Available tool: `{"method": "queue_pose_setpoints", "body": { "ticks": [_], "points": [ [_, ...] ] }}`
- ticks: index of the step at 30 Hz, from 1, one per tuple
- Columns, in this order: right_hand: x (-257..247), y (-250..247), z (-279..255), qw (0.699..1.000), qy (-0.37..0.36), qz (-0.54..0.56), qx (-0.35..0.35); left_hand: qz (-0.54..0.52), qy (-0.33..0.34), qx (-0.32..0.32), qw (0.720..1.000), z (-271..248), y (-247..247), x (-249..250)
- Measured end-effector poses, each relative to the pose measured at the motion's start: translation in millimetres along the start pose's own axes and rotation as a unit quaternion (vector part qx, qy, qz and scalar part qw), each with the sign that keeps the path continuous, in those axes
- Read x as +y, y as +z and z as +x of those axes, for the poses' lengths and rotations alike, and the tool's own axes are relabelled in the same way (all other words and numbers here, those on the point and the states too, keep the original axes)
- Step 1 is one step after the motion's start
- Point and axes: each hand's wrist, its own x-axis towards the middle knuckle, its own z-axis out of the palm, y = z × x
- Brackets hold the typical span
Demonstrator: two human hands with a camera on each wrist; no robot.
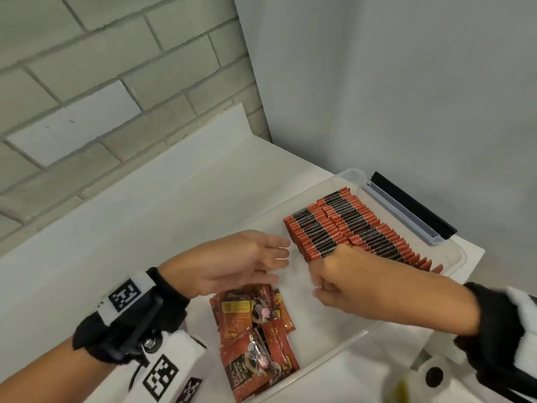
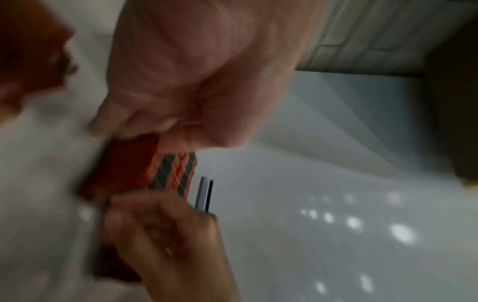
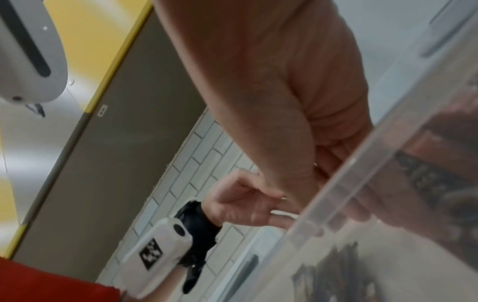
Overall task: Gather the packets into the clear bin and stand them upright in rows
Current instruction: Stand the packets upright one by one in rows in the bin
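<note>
A tiled wall (image 1: 87, 91) backs the white worktop (image 1: 145, 199) at far left, where a person's left forearm, strapped with a black band and a white tagged camera unit (image 1: 162, 370), reaches into the clear bin (image 1: 453, 257). The left hand (image 1: 232, 261) hovers over the bin floor with its fingers (image 1: 279, 253) stretched out straight and close together, holding nothing, their tips just short of the nearest end of the standing rows. Below that hand, at the bin's near end, a heap of loose packets (image 1: 252, 335) in red and black lies flat and overlapping.

Toward the middle, the right hand (image 1: 334, 277) is curled, its fingertips at the near edge of the upright packets (image 1: 348, 228); whether it pinches a packet or only presses against the row cannot be told, as the left wrist view is blurred and the right wrist view shows little past the bin wall (image 3: 362, 183). The two hands are near each other but apart.

Further right, the upright packets stand on edge in packed rows that fill the far half of the bin, running along its right wall. Beyond them, a clear lid with a black strip (image 1: 412, 210) leans at the bin's far side against the pale wall.
</note>
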Motion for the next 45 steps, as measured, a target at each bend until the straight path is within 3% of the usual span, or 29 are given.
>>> {"method": "queue_pose_setpoints", "body": {
  "ticks": [2,4,6,8,11,14,18,24,28,31,36,38,41,43,45],
  "points": [
    [-8,3,2,0.996,-0.014,0.085,-0.03,0.187,0.016,0.005,0.982,-11,-13,-3],
    [-17,8,6,0.991,-0.032,0.117,-0.063,0.356,0.026,0.014,0.934,-20,-23,-11],
    [-26,13,9,0.988,-0.043,0.116,-0.091,0.453,0.027,0.005,0.891,-25,-28,-20],
    [-32,17,13,0.985,-0.05,0.125,-0.106,0.482,0.035,-0.02,0.875,-29,-28,-28],
    [-39,23,18,0.977,-0.053,0.163,-0.123,0.463,0.033,-0.028,0.885,-36,-23,-34],
    [-45,29,21,0.97,-0.052,0.196,-0.132,0.488,-0.014,-0.018,0.872,-37,-20,-39],
    [-50,33,27,0.973,-0.052,0.177,-0.137,0.539,-0.074,-0.059,0.837,-37,-10,-44],
    [-53,34,31,0.982,-0.059,0.138,-0.113,0.567,-0.057,-0.077,0.818,-33,-7,-49],
    [-52,31,32,0.974,-0.071,0.177,-0.122,0.562,-0.024,-0.058,0.825,-31,-9,-51],
    [-51,31,34,0.966,-0.061,0.212,-0.132,0.548,-0.024,-0.091,0.831,-29,-11,-51],
    [-38,30,33,0.94,-0.056,0.327,-0.078,0.465,0.003,-0.072,0.882,-35,-27,-39],
    [-29,25,31,0.92,-0.042,0.388,-0.043,0.413,0.023,-0.043,0.91,-39,-36,-29],
    [-19,11,24,0.86,-0.031,0.509,0.026,0.284,0.059,-0.007,0.957,-38,-41,-16],
    [-15,3,18,0.821,-0.027,0.568,0.05,0.2,0.082,0.018,0.976,-31,-40,-10],
    [-11,-1,13,0.804,-0.047,0.589,0.073,0.121,0.093,0.03,0.988,-22,-32,-3]
  ]
}}
